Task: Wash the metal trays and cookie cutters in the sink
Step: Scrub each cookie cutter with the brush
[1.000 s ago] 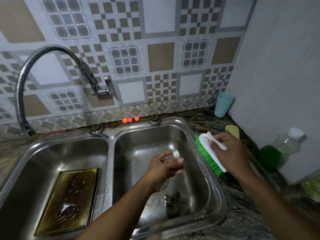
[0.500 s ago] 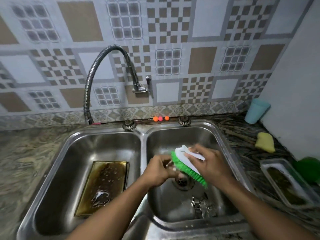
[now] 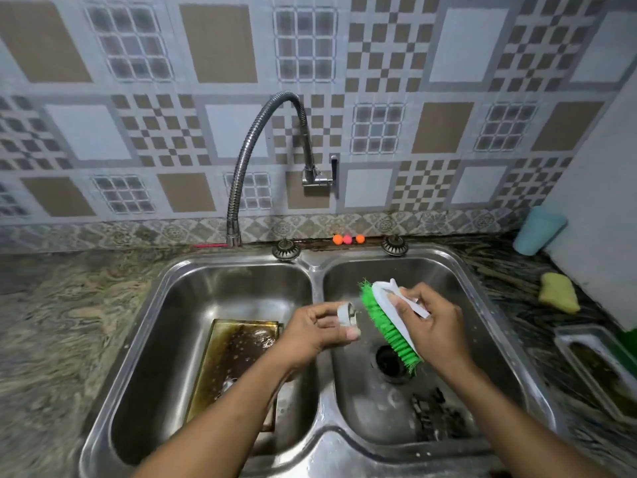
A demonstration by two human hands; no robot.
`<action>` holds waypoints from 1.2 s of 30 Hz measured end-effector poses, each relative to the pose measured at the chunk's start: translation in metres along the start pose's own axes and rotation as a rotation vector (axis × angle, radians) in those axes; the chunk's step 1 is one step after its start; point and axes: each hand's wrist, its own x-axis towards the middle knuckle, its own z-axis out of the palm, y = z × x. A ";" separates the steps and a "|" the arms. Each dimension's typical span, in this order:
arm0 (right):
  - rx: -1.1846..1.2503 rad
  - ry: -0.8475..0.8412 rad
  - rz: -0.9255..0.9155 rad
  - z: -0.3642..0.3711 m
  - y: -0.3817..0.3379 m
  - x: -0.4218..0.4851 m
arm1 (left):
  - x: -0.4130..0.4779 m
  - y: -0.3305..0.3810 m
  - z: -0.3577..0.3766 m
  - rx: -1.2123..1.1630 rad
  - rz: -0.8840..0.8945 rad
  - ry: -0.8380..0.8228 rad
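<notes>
Our left hand (image 3: 317, 331) pinches a small round cookie cutter (image 3: 346, 313) by its rim between thumb and curled fingers, over the middle divider of the sink (image 3: 313, 265), while our right hand (image 3: 436, 327) wraps the white handle of the green brush (image 3: 386, 317) just beside it above the right basin. We judge the cutter light, stiff, thin-edged and slippery when wet, best held by its outer wall; the greasy tray (image 3: 238, 343) lying flat in the left basin looks heavier and wants both long edges. No brand or writing is legible.
</notes>
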 end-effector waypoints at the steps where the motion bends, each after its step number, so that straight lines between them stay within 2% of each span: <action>1: 0.070 0.020 0.035 0.006 -0.004 0.000 | -0.002 0.003 -0.005 -0.056 -0.022 0.014; 3: 0.152 -0.050 0.080 0.023 -0.011 -0.007 | -0.003 0.004 -0.015 -0.122 -0.018 0.012; 5: 0.100 -0.127 0.102 0.035 -0.008 -0.018 | -0.007 0.007 -0.024 -0.159 -0.025 0.016; 8: 0.035 -0.063 0.096 0.047 -0.009 -0.022 | -0.014 0.006 -0.041 -0.255 -0.047 0.063; 12: 0.006 -0.142 0.091 0.072 -0.021 -0.030 | -0.025 0.011 -0.061 -0.264 -0.041 0.063; 15: 0.002 -0.049 0.070 0.084 -0.027 -0.028 | -0.032 0.014 -0.081 -0.304 -0.061 0.089; 19: -0.004 -0.184 0.043 0.114 -0.038 -0.038 | -0.041 0.009 -0.101 -0.240 -0.071 0.091; 22: -0.012 -0.150 0.079 0.127 -0.038 -0.034 | -0.047 0.001 -0.120 -0.292 -0.091 0.146; 26: 0.022 -0.245 0.093 0.156 -0.047 -0.046 | -0.053 -0.003 -0.138 -0.261 -0.111 0.182; 29: -0.022 -0.203 0.126 0.169 -0.046 -0.045 | -0.059 -0.012 -0.158 -0.337 -0.135 0.215; 32: 0.000 -0.277 0.097 0.192 -0.059 -0.050 | -0.061 -0.016 -0.169 -0.288 -0.132 0.237; 34: -0.098 -0.354 0.091 0.196 -0.050 -0.057 | -0.067 -0.022 -0.178 -0.255 -0.168 0.273; 36: -0.209 -0.351 0.124 0.187 -0.038 -0.055 | -0.076 -0.033 -0.192 -0.132 -0.230 0.311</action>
